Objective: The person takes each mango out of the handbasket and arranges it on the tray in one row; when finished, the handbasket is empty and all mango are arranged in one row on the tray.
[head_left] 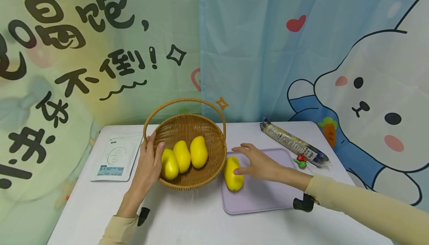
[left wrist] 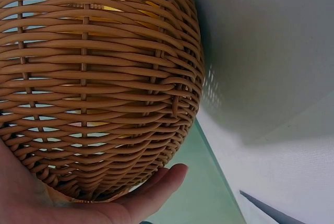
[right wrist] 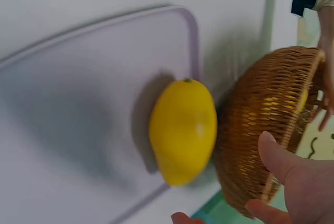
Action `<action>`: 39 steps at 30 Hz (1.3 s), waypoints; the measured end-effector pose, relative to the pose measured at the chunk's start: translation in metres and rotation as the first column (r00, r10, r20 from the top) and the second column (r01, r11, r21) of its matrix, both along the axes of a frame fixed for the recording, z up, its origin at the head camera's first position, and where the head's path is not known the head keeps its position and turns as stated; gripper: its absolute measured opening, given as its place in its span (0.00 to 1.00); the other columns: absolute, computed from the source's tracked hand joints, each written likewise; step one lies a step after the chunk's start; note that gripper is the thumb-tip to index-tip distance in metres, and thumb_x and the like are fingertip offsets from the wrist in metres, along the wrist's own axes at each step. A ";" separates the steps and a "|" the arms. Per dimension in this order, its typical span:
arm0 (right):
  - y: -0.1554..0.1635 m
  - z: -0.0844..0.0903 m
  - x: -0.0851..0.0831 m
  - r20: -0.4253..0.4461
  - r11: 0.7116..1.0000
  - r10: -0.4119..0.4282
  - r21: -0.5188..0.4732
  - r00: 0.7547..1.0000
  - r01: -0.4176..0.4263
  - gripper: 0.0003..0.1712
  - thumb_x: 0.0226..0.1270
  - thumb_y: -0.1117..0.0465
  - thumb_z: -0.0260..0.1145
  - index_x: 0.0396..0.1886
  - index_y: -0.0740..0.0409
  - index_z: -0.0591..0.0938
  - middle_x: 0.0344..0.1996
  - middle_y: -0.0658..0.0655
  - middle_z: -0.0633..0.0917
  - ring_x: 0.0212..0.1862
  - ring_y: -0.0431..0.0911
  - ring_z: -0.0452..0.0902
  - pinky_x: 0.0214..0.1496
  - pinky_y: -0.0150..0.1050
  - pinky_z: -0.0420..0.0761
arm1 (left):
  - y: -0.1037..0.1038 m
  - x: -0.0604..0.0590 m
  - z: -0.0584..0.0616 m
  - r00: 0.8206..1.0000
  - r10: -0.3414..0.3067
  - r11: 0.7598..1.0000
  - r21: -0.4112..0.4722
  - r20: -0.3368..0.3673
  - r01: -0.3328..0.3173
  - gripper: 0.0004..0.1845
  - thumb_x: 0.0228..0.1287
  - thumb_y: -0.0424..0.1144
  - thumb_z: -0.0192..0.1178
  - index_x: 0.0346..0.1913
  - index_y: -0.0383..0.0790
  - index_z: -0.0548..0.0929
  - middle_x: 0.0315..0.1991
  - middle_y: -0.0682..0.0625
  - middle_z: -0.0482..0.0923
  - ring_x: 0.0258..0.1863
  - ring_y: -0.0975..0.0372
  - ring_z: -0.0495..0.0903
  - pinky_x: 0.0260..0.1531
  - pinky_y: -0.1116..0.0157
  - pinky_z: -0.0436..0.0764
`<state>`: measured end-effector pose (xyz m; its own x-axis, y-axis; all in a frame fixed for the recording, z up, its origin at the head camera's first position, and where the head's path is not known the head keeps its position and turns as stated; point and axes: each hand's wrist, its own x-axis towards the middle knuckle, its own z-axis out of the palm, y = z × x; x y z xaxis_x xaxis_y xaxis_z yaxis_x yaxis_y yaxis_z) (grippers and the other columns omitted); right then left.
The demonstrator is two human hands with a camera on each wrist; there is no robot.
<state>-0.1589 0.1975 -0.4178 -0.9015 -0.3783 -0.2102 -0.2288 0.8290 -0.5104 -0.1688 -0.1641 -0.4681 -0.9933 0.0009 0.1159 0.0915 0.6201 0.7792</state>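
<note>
A brown wicker basket [head_left: 215, 159] with a tall hoop handle is tilted toward me. Inside it lie three yellow mangoes [head_left: 199, 152]. My left hand [head_left: 149, 166] grips the basket's left side, thumb at the rim; the left wrist view shows the hand against the weave [left wrist: 104, 72]. Another mango [head_left: 232, 180] lies at the left edge of a pale purple tray [head_left: 268, 198]. Over this mango hovers my right hand [head_left: 259, 165], fingers spread. In the right wrist view, a gap shows between its thumb and the mango [right wrist: 182, 132].
Left of the basket lies a white pouch [head_left: 115, 159]. A long wrapped package [head_left: 291, 140] lies behind the tray, with small red and green items [head_left: 301, 161] beside it. A printed curtain [head_left: 234, 51] hangs behind the white table [head_left: 187, 222].
</note>
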 end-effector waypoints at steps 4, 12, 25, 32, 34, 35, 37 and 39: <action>-0.002 0.022 0.001 -0.073 1.000 0.024 -0.016 0.997 -0.025 0.41 0.65 0.47 0.74 0.74 0.53 0.72 0.73 0.68 0.66 0.71 0.65 0.67 0.67 0.65 0.73 | 0.000 0.000 0.000 1.000 -0.001 1.000 0.004 -0.006 0.001 0.37 0.80 0.63 0.34 0.83 0.52 0.46 0.81 0.34 0.43 0.75 0.35 0.58 0.68 0.32 0.61; -0.029 0.062 -0.006 -0.135 0.992 0.092 -0.072 0.987 -0.102 0.41 0.64 0.47 0.74 0.74 0.52 0.71 0.73 0.63 0.69 0.68 0.58 0.71 0.67 0.58 0.76 | 0.000 -0.001 0.000 1.000 0.002 1.000 -0.004 -0.001 -0.002 0.37 0.80 0.63 0.33 0.83 0.52 0.45 0.81 0.34 0.43 0.76 0.35 0.56 0.68 0.31 0.60; -0.091 0.083 -0.044 -0.056 0.976 0.216 -0.012 0.975 -0.217 0.42 0.67 0.49 0.73 0.76 0.54 0.68 0.75 0.61 0.68 0.76 0.56 0.62 0.73 0.55 0.70 | 0.000 0.000 -0.001 1.000 -0.004 1.000 0.004 -0.003 0.004 0.37 0.80 0.63 0.33 0.83 0.53 0.45 0.81 0.33 0.42 0.74 0.33 0.58 0.67 0.31 0.61; -0.115 0.071 -0.069 0.040 0.967 0.240 0.083 0.970 -0.243 0.45 0.67 0.51 0.73 0.77 0.59 0.65 0.72 0.60 0.73 0.78 0.57 0.58 0.76 0.52 0.67 | 0.000 0.000 -0.001 1.000 -0.008 1.000 0.012 -0.002 0.008 0.36 0.80 0.63 0.33 0.83 0.53 0.45 0.80 0.33 0.43 0.73 0.33 0.59 0.67 0.31 0.62; -0.119 0.064 -0.074 0.072 0.965 0.233 0.103 0.970 -0.240 0.45 0.67 0.52 0.73 0.78 0.60 0.64 0.71 0.61 0.74 0.78 0.57 0.58 0.76 0.51 0.67 | 0.000 0.000 -0.001 1.000 -0.011 1.000 0.014 -0.006 0.011 0.36 0.80 0.63 0.34 0.83 0.53 0.45 0.80 0.33 0.43 0.74 0.33 0.59 0.68 0.32 0.62; -0.121 0.060 -0.076 0.088 0.965 0.230 0.112 0.969 -0.239 0.45 0.67 0.53 0.73 0.78 0.60 0.63 0.70 0.61 0.75 0.78 0.57 0.58 0.76 0.51 0.67 | 0.000 0.000 -0.001 1.000 -0.012 1.000 0.015 -0.009 0.012 0.36 0.81 0.63 0.34 0.83 0.53 0.45 0.80 0.33 0.43 0.74 0.34 0.59 0.68 0.32 0.62; -0.125 0.052 -0.079 0.116 0.961 0.226 0.138 0.967 -0.241 0.46 0.66 0.54 0.74 0.78 0.60 0.63 0.71 0.61 0.74 0.79 0.57 0.56 0.77 0.51 0.65 | 0.001 0.000 -0.001 1.000 -0.014 1.000 0.015 -0.015 0.014 0.36 0.81 0.62 0.34 0.83 0.52 0.45 0.80 0.32 0.43 0.74 0.34 0.59 0.68 0.32 0.61; -0.129 0.046 -0.080 0.145 0.954 0.228 0.161 0.963 -0.251 0.46 0.66 0.54 0.74 0.79 0.58 0.63 0.74 0.60 0.70 0.79 0.56 0.57 0.77 0.50 0.65 | 0.001 0.001 -0.001 1.000 -0.013 1.000 0.016 -0.010 0.013 0.37 0.81 0.63 0.34 0.83 0.52 0.45 0.80 0.33 0.43 0.74 0.34 0.59 0.68 0.32 0.61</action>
